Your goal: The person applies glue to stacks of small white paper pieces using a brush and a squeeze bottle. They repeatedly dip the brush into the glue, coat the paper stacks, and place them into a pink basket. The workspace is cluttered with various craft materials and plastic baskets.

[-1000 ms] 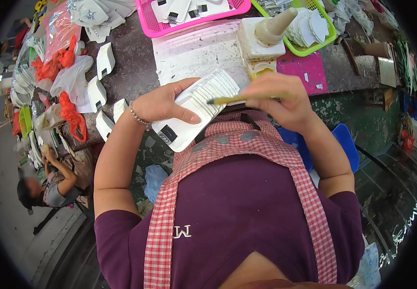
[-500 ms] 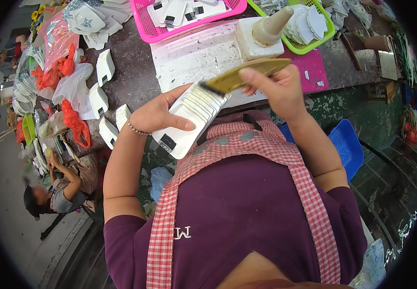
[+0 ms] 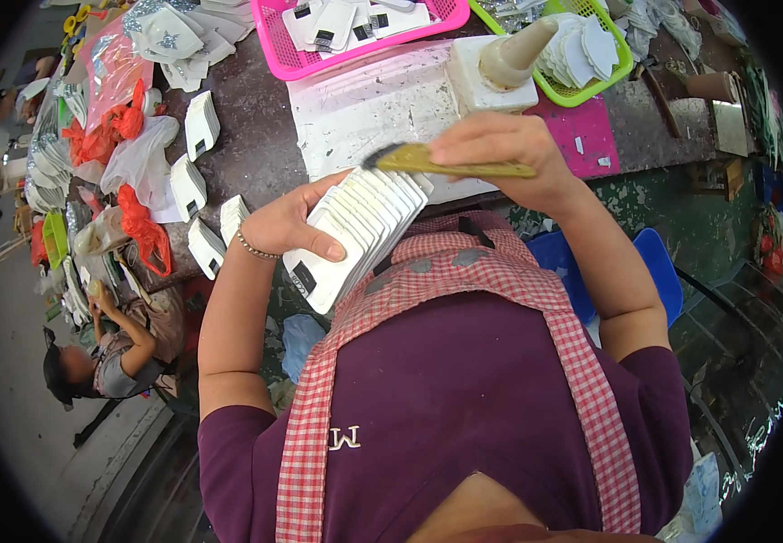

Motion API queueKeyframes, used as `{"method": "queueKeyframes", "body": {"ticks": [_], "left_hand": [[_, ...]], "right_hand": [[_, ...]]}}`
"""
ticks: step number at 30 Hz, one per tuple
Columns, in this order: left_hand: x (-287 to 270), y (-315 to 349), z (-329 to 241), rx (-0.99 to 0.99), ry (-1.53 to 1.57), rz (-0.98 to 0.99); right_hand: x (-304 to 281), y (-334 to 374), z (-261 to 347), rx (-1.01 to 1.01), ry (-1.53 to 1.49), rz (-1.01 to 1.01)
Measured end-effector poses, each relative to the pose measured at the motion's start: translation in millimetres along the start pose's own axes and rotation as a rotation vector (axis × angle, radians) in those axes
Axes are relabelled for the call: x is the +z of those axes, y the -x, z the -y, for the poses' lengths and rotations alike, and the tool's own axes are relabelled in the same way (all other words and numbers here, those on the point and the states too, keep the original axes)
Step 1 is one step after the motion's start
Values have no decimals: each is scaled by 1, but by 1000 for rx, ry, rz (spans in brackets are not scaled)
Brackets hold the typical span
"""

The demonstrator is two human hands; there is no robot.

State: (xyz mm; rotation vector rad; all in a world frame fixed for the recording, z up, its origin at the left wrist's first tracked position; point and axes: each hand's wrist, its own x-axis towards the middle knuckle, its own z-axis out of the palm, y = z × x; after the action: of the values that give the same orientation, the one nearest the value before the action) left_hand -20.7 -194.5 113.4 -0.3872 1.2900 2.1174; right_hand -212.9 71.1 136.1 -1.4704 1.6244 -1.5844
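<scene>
My left hand is closed round a fanned stack of white cards with rounded corners, its thumb on the front one. A black patch marks the lower end of that front card. In my right hand is a flat brush with a yellowish wooden handle and dark bristles. The bristles are at the stack's upper edge, by its far left corner. A white glue bottle with a cone-shaped nozzle stands just beyond my right hand.
Several similar white stacks stand on the dark table to the left. Farther back are a pink basket of cards and a green basket of white pieces. Red and clear plastic bags lie far left; a person sits there.
The brush has swung level and moved left along the stack's top edge, with the back of my right hand now turned up. The stack is fanned wider and tipped slightly.
</scene>
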Motion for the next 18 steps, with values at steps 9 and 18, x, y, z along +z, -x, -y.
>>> {"method": "queueKeyframes", "body": {"ticks": [9, 18], "left_hand": [[-8, 3, 10, 58, -2, -49], [1, 1, -7, -13, -80, -27]], "right_hand": [[-17, 20, 22, 81, -5, -80], [2, -2, 21, -134, 181, 194]]}}
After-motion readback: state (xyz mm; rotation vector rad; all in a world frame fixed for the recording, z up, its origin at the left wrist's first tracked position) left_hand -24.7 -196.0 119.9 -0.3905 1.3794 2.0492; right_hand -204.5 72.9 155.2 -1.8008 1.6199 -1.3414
